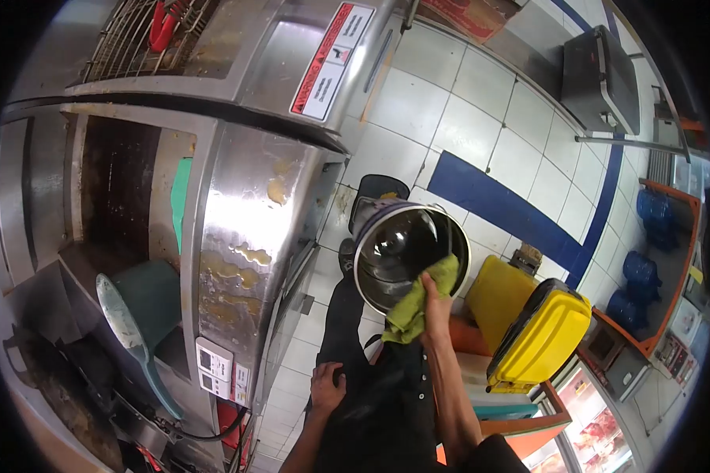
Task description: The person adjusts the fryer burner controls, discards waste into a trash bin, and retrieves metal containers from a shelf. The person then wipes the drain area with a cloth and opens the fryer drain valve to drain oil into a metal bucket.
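My right hand (436,299) is closed on a crumpled green cloth (409,315). The cloth lies over the near rim of a shiny round metal pot (386,252), whose open mouth faces me. Whether my fingers also grip the rim is hidden by the cloth. Lower down, my left hand (327,390) rests on my dark-clothed thigh with its fingers loosely bent and nothing in it. To its left stands a steel fryer (244,189) with brownish greasy patches on its panel.
A green scoop-like container with a handle (138,315) sits in the fryer's bay. A yellow lidded bin (540,339) stands to the right. White tiled floor (473,118) with a blue stripe (505,201) runs behind the pot. Blue water bottles (643,268) are on a rack at far right.
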`<state>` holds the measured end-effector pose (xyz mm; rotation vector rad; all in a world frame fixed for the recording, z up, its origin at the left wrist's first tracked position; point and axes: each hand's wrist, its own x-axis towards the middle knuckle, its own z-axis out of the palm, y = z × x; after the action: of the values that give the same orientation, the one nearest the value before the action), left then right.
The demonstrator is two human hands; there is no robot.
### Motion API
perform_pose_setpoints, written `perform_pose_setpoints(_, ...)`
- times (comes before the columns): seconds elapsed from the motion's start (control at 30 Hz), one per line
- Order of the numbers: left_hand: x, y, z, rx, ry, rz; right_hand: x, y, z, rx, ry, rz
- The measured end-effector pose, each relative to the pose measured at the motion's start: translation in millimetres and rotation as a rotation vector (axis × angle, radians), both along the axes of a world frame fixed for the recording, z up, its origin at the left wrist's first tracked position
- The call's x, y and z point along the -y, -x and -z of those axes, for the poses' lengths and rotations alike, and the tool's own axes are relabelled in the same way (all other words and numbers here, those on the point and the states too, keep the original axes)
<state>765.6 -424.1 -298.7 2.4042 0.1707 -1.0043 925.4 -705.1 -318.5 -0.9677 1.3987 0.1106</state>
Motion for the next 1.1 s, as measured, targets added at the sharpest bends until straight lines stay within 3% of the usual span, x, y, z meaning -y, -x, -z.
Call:
perform_pose_setpoints(0.43, -56, -13, 16, 0.058, 0.097, 0.014, -117, -75, 60, 0.106, -0.060, -0.134)
perform_pose_setpoints(1.1, -31, -16, 17, 0.025, 0.114, 0.119, -123, -96, 82, 0.179, -0.158, -0.135)
